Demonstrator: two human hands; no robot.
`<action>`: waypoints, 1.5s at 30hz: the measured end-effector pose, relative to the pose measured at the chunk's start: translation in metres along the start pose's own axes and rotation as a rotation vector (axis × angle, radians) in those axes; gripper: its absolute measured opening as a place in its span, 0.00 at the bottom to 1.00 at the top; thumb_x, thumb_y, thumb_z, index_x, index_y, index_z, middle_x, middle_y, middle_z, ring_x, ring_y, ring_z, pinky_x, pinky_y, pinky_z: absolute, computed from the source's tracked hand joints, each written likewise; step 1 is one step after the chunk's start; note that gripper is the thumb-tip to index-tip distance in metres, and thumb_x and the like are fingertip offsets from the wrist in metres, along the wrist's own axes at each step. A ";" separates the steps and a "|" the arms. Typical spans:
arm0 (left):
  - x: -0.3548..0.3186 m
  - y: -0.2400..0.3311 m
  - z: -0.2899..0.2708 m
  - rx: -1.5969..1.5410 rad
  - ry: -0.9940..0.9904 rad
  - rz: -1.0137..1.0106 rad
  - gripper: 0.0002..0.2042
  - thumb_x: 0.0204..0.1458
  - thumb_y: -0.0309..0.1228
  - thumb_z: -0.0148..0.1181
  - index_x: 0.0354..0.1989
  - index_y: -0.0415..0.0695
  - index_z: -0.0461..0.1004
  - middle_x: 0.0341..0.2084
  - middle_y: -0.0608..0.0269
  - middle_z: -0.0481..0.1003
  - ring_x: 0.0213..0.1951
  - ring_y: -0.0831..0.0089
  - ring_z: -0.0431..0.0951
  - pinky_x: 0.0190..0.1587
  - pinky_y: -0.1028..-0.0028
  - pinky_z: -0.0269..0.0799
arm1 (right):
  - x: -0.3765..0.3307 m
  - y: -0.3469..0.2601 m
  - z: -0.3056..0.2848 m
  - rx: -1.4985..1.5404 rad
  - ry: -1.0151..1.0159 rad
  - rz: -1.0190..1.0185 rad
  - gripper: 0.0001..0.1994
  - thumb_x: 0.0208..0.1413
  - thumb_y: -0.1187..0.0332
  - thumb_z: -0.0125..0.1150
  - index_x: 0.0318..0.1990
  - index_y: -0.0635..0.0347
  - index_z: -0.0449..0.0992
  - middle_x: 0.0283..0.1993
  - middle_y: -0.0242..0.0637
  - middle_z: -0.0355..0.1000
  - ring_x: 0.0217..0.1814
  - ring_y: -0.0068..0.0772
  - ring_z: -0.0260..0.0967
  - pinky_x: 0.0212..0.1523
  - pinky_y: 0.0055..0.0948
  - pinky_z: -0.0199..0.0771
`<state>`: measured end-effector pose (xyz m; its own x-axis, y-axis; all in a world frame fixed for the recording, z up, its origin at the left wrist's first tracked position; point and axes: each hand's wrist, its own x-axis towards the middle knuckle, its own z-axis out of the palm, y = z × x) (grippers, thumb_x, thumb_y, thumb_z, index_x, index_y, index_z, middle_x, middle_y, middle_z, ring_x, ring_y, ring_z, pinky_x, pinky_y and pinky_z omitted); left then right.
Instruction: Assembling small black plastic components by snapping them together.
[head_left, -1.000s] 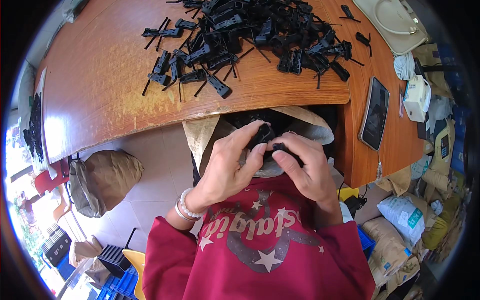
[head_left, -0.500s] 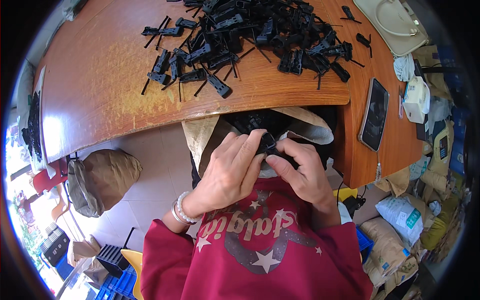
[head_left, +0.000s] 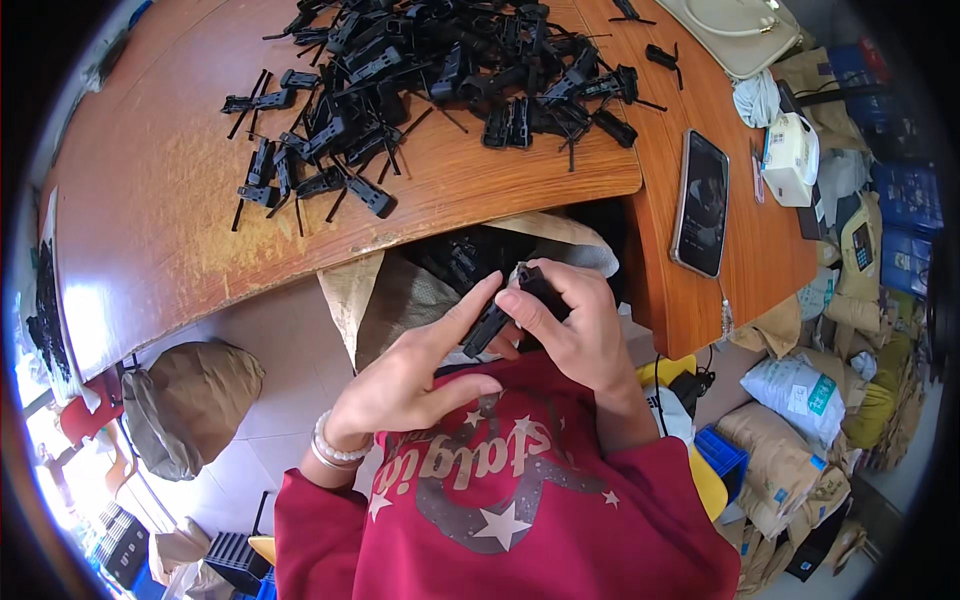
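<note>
Above my lap, my right hand (head_left: 575, 325) grips a black plastic clip-like part (head_left: 486, 330) between thumb and fingers. Part of the piece is hidden by those fingers, and its long end slants down toward my left hand (head_left: 405, 385). That hand has its thumb and index finger spread wide; its index fingertip is close to the piece, and other fingertips show behind it. Just beyond both hands, an open sack (head_left: 345, 305) sits under the table edge with black parts (head_left: 462, 262) inside. A large pile of similar black parts (head_left: 375, 65) with thin strips lies on the wooden table (head_left: 180, 190).
Right of the pile, a phone (head_left: 702, 205) lies near a white box (head_left: 790, 160) and a cream handbag (head_left: 725, 35). A brown bag (head_left: 190, 405) stands on the floor at left. Packed sacks (head_left: 775, 465) and a blue crate (head_left: 722, 455) are at right.
My left hand has let go of the black part and spread its fingers. My right hand now holds the part, tilted lengthwise. The whole view has shifted, with the table appearing further left.
</note>
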<state>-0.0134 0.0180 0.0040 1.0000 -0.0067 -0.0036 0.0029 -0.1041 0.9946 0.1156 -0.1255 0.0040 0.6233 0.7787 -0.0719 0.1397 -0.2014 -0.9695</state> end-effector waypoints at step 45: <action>-0.003 -0.033 0.018 0.605 0.382 0.239 0.18 0.47 0.21 0.59 0.45 0.25 0.63 0.22 0.47 0.71 0.20 0.56 0.73 0.20 0.65 0.68 | -0.008 0.002 0.007 0.184 -0.250 0.168 0.09 0.55 0.73 0.56 0.41 0.69 0.72 0.20 0.35 0.69 0.19 0.18 0.62 0.20 0.20 0.61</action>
<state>-0.0163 0.0035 -0.0306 0.9062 0.2360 0.3510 -0.1088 -0.6718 0.7327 0.1055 -0.1285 0.0015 0.4148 0.8699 -0.2668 -0.1042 -0.2458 -0.9637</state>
